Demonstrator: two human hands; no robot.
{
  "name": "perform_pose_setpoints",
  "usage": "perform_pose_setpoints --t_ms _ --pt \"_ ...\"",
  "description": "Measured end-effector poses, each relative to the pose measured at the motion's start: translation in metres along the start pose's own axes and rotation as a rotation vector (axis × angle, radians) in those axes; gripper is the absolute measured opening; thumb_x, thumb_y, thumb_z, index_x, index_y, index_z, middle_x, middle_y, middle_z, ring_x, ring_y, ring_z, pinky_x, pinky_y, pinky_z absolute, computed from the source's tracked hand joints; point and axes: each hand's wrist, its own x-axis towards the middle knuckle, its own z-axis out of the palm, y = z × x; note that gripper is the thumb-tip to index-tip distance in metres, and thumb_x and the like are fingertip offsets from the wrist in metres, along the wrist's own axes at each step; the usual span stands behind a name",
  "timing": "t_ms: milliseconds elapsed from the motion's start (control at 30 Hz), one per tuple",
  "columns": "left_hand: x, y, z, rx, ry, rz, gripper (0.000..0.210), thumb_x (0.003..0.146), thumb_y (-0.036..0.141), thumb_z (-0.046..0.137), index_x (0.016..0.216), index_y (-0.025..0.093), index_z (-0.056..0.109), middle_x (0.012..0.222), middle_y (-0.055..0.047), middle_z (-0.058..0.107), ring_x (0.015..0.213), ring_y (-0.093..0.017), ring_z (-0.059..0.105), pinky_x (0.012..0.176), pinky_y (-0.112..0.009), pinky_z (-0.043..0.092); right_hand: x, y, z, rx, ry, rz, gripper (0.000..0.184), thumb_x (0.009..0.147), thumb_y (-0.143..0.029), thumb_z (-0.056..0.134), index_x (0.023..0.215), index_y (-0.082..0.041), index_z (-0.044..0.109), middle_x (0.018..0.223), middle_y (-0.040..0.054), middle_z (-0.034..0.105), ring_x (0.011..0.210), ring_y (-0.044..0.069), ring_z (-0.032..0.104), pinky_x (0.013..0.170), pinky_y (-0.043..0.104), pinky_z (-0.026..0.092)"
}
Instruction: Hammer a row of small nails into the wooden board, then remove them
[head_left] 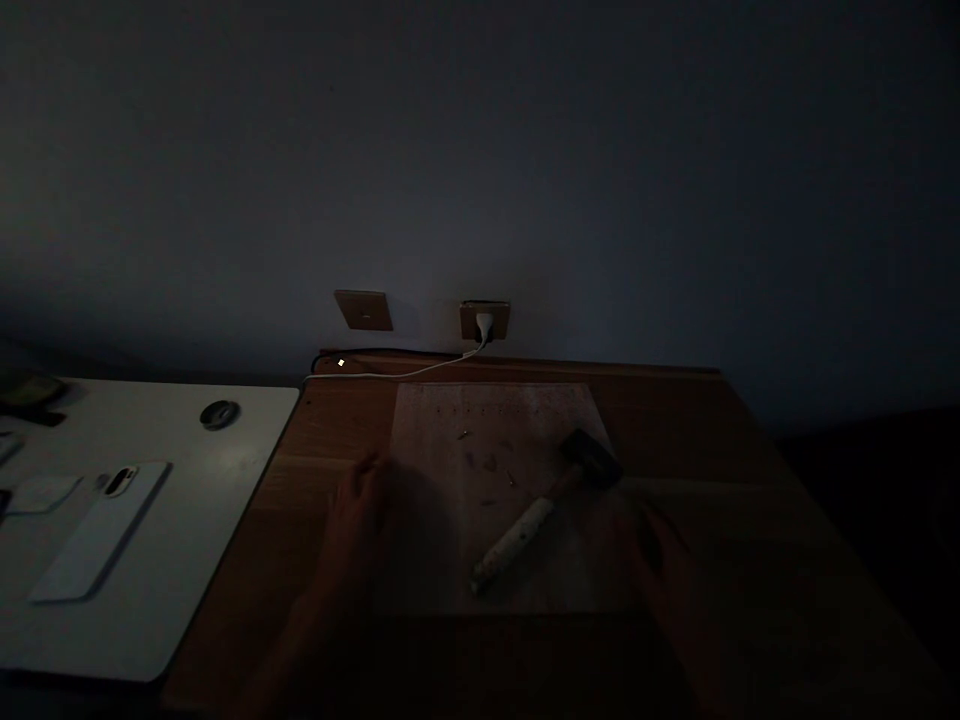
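Observation:
A pale square board [435, 560] lies on the wooden table in dim light. Across it rests a hammer [517, 535], its dark head toward the upper right and its light-wrapped handle toward me. Several small marks or holes run in a row near the board's far edge. Two small metal pieces, perhaps screws or nails [463, 434], lie loose on it. My left hand [358, 515] is beside the board's left edge, fingers loosely bent and seemingly empty. By the right edge, my right hand [656, 555] is blurred, its fingers apart, with nothing visible in it. Neither hand touches the hammer.
A white table [225, 520] adjoins on the left, bearing a phone [101, 535], a round dark ring-shaped item [219, 414] and other objects. Behind the wooden table [675, 430], a white cable runs to a plug [484, 325] in the wall socket.

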Motion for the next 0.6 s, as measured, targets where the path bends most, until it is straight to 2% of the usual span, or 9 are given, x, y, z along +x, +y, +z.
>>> perform_pose_setpoints --t_ms 67,167,267,333,433,600 --pt "-0.014 -0.01 -0.005 -0.054 -0.047 -0.031 0.045 0.095 0.039 0.05 0.135 0.02 0.059 0.14 -0.017 0.058 0.127 -0.035 0.057 0.104 -0.057 0.049 -0.003 0.002 0.004 0.021 -0.033 0.055 0.071 0.09 -0.069 0.038 0.127 -0.015 0.066 0.128 0.0207 0.068 0.122 0.04 0.06 0.106 0.062 0.043" --pt "-0.029 -0.005 -0.008 -0.193 -0.122 -0.104 0.049 0.094 0.043 0.05 0.137 0.02 0.06 0.133 -0.015 0.066 0.123 -0.033 0.06 0.104 -0.052 0.051 -0.004 0.002 0.007 0.108 -0.094 0.127 0.073 0.088 -0.07 0.042 0.131 -0.016 0.063 0.13 0.02 0.068 0.12 0.039 0.063 0.102 0.06 0.048" --pt "-0.032 0.005 -0.011 -0.373 -0.145 -0.242 0.054 0.091 0.048 0.055 0.136 0.019 0.061 0.132 -0.014 0.067 0.121 -0.031 0.063 0.101 -0.045 0.054 -0.005 0.0 0.004 0.147 -0.145 0.159 0.073 0.086 -0.069 0.043 0.135 -0.017 0.061 0.135 0.0195 0.065 0.124 0.04 0.06 0.101 0.06 0.048" --pt "-0.03 0.003 -0.016 -0.484 -0.144 -0.32 0.056 0.089 0.051 0.057 0.134 0.019 0.061 0.128 -0.013 0.069 0.117 -0.029 0.066 0.098 -0.042 0.055 -0.008 -0.002 0.001 0.159 -0.175 0.186 0.073 0.087 -0.068 0.042 0.137 -0.017 0.06 0.138 0.0192 0.064 0.125 0.04 0.06 0.102 0.06 0.048" --pt "-0.026 -0.012 -0.029 -0.551 -0.11 -0.393 0.057 0.084 0.055 0.059 0.125 0.017 0.065 0.121 -0.013 0.072 0.113 -0.03 0.068 0.096 -0.04 0.056 -0.02 -0.012 0.004 0.203 -0.209 0.183 0.068 0.088 -0.066 0.043 0.135 -0.019 0.062 0.137 0.0175 0.065 0.122 0.039 0.063 0.101 0.057 0.05" --pt "-0.026 -0.042 -0.059 -0.471 0.023 -0.517 0.058 0.075 0.06 0.063 0.115 0.018 0.065 0.12 -0.014 0.073 0.111 -0.032 0.069 0.093 -0.041 0.057 -0.04 -0.046 0.021 0.303 -0.2 0.056 0.055 0.092 -0.061 0.046 0.122 -0.021 0.069 0.128 0.0127 0.072 0.117 0.032 0.067 0.102 0.05 0.053"
